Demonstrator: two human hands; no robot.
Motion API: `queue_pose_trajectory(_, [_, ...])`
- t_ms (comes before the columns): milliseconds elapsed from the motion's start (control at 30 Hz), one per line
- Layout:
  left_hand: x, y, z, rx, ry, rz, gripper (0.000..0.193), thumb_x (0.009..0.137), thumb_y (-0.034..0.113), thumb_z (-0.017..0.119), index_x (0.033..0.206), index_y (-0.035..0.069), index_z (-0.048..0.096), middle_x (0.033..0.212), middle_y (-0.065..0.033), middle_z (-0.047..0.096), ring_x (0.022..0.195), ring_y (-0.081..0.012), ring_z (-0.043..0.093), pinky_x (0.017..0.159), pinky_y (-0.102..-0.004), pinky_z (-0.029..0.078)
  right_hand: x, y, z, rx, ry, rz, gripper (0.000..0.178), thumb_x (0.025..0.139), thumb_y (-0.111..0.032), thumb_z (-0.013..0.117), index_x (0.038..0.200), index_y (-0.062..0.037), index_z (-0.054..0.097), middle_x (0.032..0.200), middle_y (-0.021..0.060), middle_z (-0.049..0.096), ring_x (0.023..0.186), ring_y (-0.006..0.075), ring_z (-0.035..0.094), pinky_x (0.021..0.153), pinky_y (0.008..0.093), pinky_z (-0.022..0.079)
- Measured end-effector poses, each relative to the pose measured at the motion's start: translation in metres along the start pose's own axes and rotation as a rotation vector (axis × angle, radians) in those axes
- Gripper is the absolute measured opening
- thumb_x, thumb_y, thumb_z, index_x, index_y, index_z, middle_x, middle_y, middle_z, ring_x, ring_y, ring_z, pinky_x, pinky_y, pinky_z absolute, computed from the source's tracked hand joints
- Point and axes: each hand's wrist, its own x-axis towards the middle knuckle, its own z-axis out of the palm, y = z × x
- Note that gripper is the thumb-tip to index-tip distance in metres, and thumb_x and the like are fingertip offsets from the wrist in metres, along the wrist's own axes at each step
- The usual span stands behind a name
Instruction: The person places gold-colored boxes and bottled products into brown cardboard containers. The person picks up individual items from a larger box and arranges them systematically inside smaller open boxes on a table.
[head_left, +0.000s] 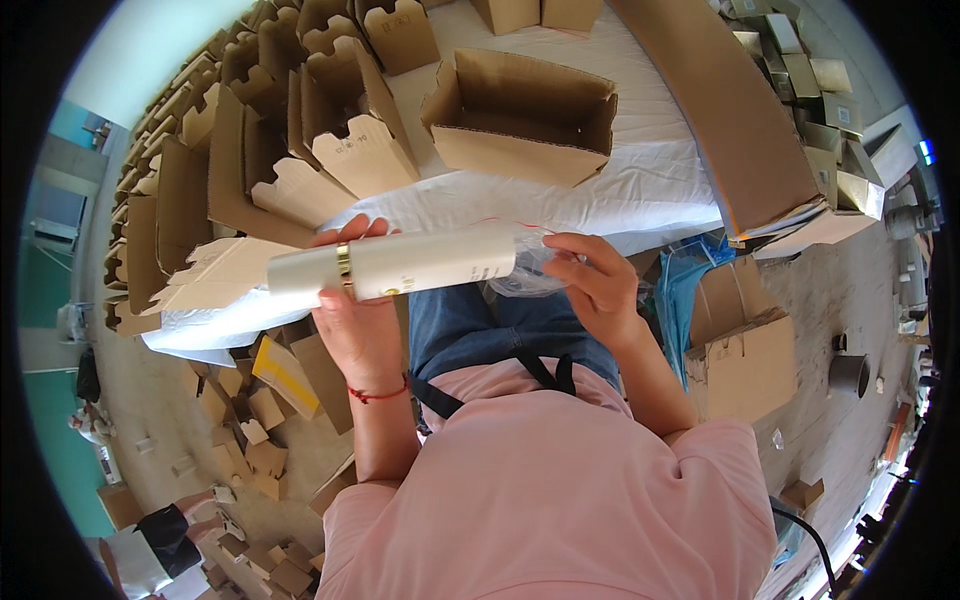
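White bottle [430, 264], left hand [358, 338] half-curled around it

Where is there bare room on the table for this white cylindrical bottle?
Bare white cloth shows between the lone open brown cardboard box and the long brown cardboard piece to its right; more shows in front of that box, near the edge. The left is crowded with tall open brown cardboard cartons.
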Motion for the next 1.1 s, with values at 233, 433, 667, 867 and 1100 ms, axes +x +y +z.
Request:
queue_pose_trajectory(233, [0.001, -0.016, 0.012, 0.296, -0.191, 0.008, 0.061, 0.078, 0.038, 0.069, 0.117, -0.002, 0.044, 0.115, -0.0213, 0.054, 0.104, -0.0306, 0.056, 0.093, -0.041, 0.042, 0.003, -0.002, 0.005, 0.226, 0.028, 0.0, 0.032, 0.064, 0.016, 0.057, 0.089, -0.0026, 0.065, 0.112, 0.0141, 0.055, 0.099, 0.0274, 0.058, 0.082, 0.0322, 0.048])
queue_pose_trajectory(433, [-0.011, -0.031, 0.029, 0.101, -0.188, -0.19, 0.054, 0.078, 0.026, 0.071, 0.116, -0.003, 0.046, 0.117, -0.0182, 0.054, 0.105, -0.0269, 0.055, 0.091, -0.0382, 0.043, 0.009, -0.017, 0.011, 0.294, -0.031, 0.081, 0.05, 0.065, 0.005, 0.068, 0.112, -0.0045, 0.057, 0.118, 0.0143, 0.053, 0.107, 0.0285, 0.053, 0.087, 0.0343, 0.045])
queue_pose_trajectory(667, [-0.017, -0.038, 0.026, 0.754, -0.536, 0.082, 0.072, 0.069, 0.032, 0.078, 0.125, 0.003, 0.045, 0.135, -0.0146, 0.039, 0.119, -0.0261, 0.043, 0.096, -0.0373, 0.037, 0.004, -0.017, 0.02, 0.258, -0.015, 0.12, 0.067, 0.065, 0.003, 0.072, 0.126, -0.0039, 0.046, 0.12, 0.0128, 0.051, 0.109, 0.0267, 0.052, 0.089, 0.0334, 0.043])
queue_pose_trajectory(867, [-0.022, -0.044, 0.007, 0.641, -0.249, 0.019, 0.098, 0.066, 0.045, 0.076, 0.139, 0.004, 0.025, 0.142, -0.0118, 0.028, 0.124, -0.0282, 0.036, 0.099, -0.0394, 0.032, -0.001, -0.013, 0.029, 0.776, 0.112, 0.318, 0.066, 0.07, 0.005, 0.069, 0.128, 0.0004, 0.039, 0.118, 0.0077, 0.049, 0.111, 0.017, 0.046, 0.097, 0.0311, 0.035])
queue_pose_trajectory(1100, [-0.029, -0.056, -0.013, 0.302, -0.612, -0.55, 0.069, 0.071, 0.019, 0.077, 0.128, 0.002, 0.043, 0.121, -0.0062, 0.05, 0.111, -0.0146, 0.046, 0.092, -0.0318, 0.038, 0.004, -0.017, 0.03, 1.079, 0.095, 0.576, 0.062, 0.073, 0.001, 0.067, 0.127, -0.0005, 0.037, 0.117, 0.0084, 0.049, 0.112, 0.0168, 0.045, 0.099, 0.0318, 0.032])
